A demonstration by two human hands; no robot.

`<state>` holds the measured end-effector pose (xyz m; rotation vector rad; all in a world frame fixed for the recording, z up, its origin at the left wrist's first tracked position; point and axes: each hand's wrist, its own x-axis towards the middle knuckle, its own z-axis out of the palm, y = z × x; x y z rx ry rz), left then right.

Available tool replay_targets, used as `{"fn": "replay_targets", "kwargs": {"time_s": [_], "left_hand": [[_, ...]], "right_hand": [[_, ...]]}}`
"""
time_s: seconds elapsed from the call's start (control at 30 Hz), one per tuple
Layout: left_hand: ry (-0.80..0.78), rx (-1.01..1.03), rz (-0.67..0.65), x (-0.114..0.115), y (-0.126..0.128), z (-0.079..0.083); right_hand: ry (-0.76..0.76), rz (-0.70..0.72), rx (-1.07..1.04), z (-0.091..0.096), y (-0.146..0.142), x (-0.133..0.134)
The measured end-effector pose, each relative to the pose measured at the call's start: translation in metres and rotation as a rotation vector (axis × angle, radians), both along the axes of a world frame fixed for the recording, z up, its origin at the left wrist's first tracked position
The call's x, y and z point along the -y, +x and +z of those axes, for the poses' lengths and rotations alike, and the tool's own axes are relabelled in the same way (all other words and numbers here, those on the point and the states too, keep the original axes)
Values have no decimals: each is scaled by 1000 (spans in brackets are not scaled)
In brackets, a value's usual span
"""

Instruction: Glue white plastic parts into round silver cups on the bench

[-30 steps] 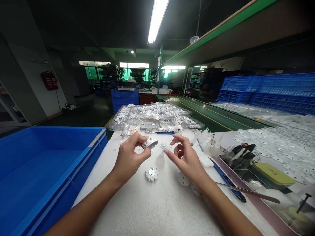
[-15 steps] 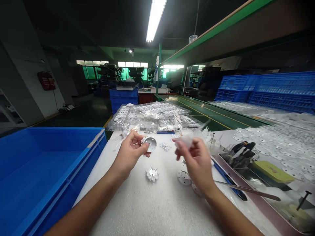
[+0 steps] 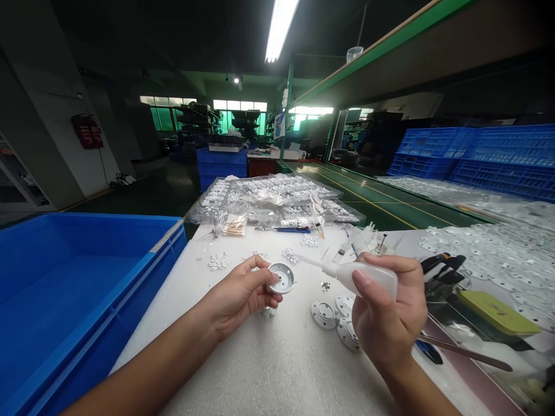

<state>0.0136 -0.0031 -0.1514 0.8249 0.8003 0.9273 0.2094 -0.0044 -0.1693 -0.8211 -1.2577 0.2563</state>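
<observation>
My left hand (image 3: 236, 297) pinches a small round grey cup-shaped part (image 3: 281, 278) with its hollow side turned up. My right hand (image 3: 390, 315) is wrapped round a translucent squeeze bottle (image 3: 368, 276). The bottle's thin nozzle points left at the part and ends just short of its rim. Below my hands, three similar round white parts (image 3: 324, 314) lie on the white foam table top (image 3: 269, 370). Another part is partly hidden under my left fingers.
A large blue crate (image 3: 65, 289) stands at the left. Clear bags of small parts (image 3: 269, 202) lie at the table's far end, with cotton swabs (image 3: 235, 228) and little clusters of pieces (image 3: 217, 263). A tray with black-handled tools (image 3: 442, 268) and a yellow box (image 3: 494, 303) sits at the right.
My right hand picked up the squeeze bottle and brought it toward me with the nozzle aimed at the part. My left hand drew the part nearer and turned its hollow side up.
</observation>
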Motion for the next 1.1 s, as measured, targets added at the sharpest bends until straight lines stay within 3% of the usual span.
{"fn": "replay_targets", "kwargs": {"time_s": [0.13,0.5,1.1], "left_hand": [[-3,13,-25,0,2,-2],[-3,23,-57,1,2,-4],[-12,33,-55,0,1,-5]], "right_hand": [[96,43,-43,-3,-3,1],[-28,126,79,-6,-2,2],[-18,116,63,-6,-3,1]]}}
